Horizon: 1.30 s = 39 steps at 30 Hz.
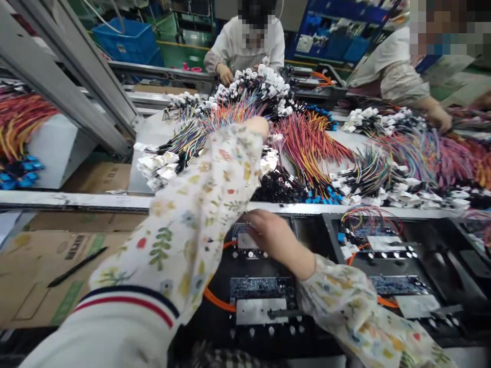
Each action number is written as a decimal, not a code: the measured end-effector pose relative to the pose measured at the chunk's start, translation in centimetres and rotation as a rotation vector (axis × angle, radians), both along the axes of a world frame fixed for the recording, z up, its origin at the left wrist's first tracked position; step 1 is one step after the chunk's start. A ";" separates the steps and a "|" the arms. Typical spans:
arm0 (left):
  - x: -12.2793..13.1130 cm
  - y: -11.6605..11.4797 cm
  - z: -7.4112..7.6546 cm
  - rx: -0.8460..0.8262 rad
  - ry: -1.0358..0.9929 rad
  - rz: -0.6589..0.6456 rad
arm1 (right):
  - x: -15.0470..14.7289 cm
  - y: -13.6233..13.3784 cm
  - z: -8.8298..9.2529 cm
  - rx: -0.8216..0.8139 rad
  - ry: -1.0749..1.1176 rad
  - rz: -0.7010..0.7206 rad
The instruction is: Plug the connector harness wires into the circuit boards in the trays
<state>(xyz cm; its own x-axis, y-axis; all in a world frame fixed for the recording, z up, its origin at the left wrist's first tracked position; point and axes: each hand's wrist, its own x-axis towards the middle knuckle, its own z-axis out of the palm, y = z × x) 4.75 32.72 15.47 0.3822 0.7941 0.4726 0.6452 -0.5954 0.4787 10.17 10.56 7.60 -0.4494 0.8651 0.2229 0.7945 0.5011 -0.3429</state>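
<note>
Circuit boards [263, 288] in black trays [307, 231]

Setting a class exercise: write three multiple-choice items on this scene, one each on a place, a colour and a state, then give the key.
1. Where is the right hand?
A. Over a black tray of circuit boards
B. Inside a blue plastic crate
C. On a cardboard box

2. What colour is the slim pen on the brown cardboard box?
A. Red
B. Black
C. White

3. How do the multicoloured wire harnesses lie?
A. Coiled in crates
B. Fanned loose on the pale bench
C. Taped in one roll

1: A, the hand is above the tray.
2: B, the pen shows dark.
3: B, the wires spread across the bench.
</note>
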 end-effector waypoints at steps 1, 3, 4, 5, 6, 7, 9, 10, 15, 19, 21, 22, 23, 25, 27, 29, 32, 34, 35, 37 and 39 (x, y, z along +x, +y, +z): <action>-0.4 0.3 0.9 -0.060 -0.005 -0.012 | 1.2 0.4 0.6 0.047 0.054 -0.048; -1.6 -0.5 3.7 -0.151 -0.053 -0.060 | 3.2 1.5 2.6 0.231 0.195 -0.178; -2.3 -1.8 5.5 -0.177 -0.106 -0.111 | 3.9 2.1 4.1 0.355 0.266 -0.256; -2.8 -3.5 7.3 -0.179 -0.167 -0.183 | 4.3 2.8 5.8 0.485 0.326 -0.342; -3.3 -5.7 9.1 -0.204 -0.240 -0.258 | 4.5 3.4 7.8 0.614 0.383 -0.392; -3.6 -8.1 10.7 -0.280 -0.434 -0.425 | 4.4 3.8 9.9 0.730 0.437 -0.396; -4.2 -13.0 13.0 -0.318 -0.569 -0.588 | 3.4 4.1 14.0 0.854 0.472 -0.304; -4.4 -15.2 13.7 -0.270 -0.637 -0.576 | 2.7 3.8 15.7 0.858 0.499 -0.243; -7.7 -21.9 11.7 0.025 -0.711 -0.238 | -0.4 -0.9 18.1 0.425 0.673 -0.045; -11.6 -24.7 5.2 -0.145 -0.715 -0.434 | -0.4 -4.8 13.8 -0.010 0.535 0.180; -12.9 -26.0 2.0 -0.139 -0.703 -0.422 | 0.3 -6.3 10.9 -0.285 0.457 0.204; -13.3 -26.4 0.5 -0.120 -0.702 -0.384 | 0.8 -6.9 9.4 -0.388 0.423 0.173; -13.4 -26.7 -0.9 -0.111 -0.695 -0.335 | 1.3 -7.5 8.0 -0.471 0.396 0.125; -13.2 -26.5 -3.5 -0.134 -0.642 -0.244 | 2.6 -8.8 5.3 -0.616 0.362 0.013; -12.5 -25.8 -6.1 -0.200 -0.572 -0.194 | 4.3 -10.2 3.1 -0.796 0.341 -0.081; -11.7 -24.9 -8.5 -0.286 -0.541 -0.200 | 6.3 -11.4 1.7 -1.024 0.305 -0.112; -10.9 -24.1 -10.8 -0.334 -0.511 -0.203 | 8.6 -11.9 1.2 -1.107 0.220 -0.096; -10.6 -23.9 -11.4 -0.306 -0.499 -0.190 | 8.6 -11.0 1.7 -0.912 0.230 -0.168; -10.5 -24.0 -11.5 -0.288 -0.490 -0.185 | 8.1 -10.2 1.9 -0.800 0.265 -0.221; -10.6 -24.1 -11.5 -0.253 -0.469 -0.181 | 6.2 -8.2 2.1 -0.685 0.364 -0.283; -10.8 -24.2 -11.4 -0.224 -0.448 -0.193 | 3.9 -6.3 1.7 -0.732 0.454 -0.242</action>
<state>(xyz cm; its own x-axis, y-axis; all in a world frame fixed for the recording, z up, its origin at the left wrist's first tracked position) -6.10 8.54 4.06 0.3308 0.8295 0.4500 0.2379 -0.5348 0.8108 14.06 4.28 9.28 -0.2390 0.9200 -0.3106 0.5598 -0.1308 -0.8183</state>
